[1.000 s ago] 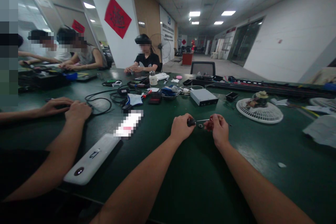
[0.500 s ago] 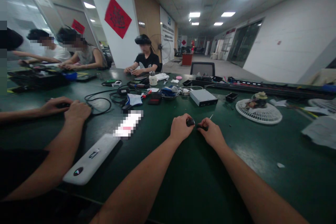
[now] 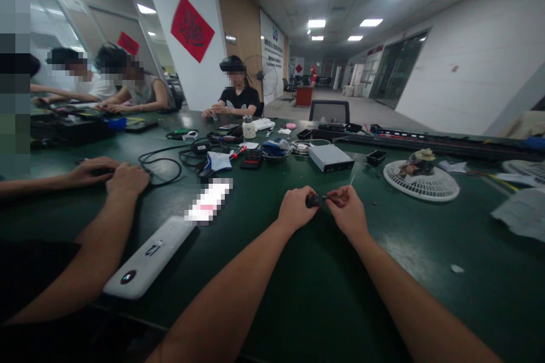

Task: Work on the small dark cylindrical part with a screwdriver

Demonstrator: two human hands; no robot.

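Over the green table [image 3: 298, 295], near the middle of the view, my left hand [image 3: 297, 208] is closed around a small dark rounded object [image 3: 313, 201]. Just to its right, my right hand [image 3: 349, 212] pinches a small dark piece whose shape I cannot make out. A thin pale stick or wire [image 3: 352, 179] rises from the fingers of that hand. A narrow gap lies between the two hands, with the tip of the right hand's piece pointing at the dark object.
A white oblong device [image 3: 149, 258] lies left of my forearms, beside another person's hands [image 3: 126, 179]. Beyond are a grey box drive [image 3: 331, 157], a blue cloth bundle [image 3: 276, 148] and black cables [image 3: 170, 161]. A white fan grille [image 3: 420, 180] lies at right.
My right hand has turned and shifted slightly right, with the pale stick now more upright. My left hand has moved a little right. The person across the table has moved their hands.
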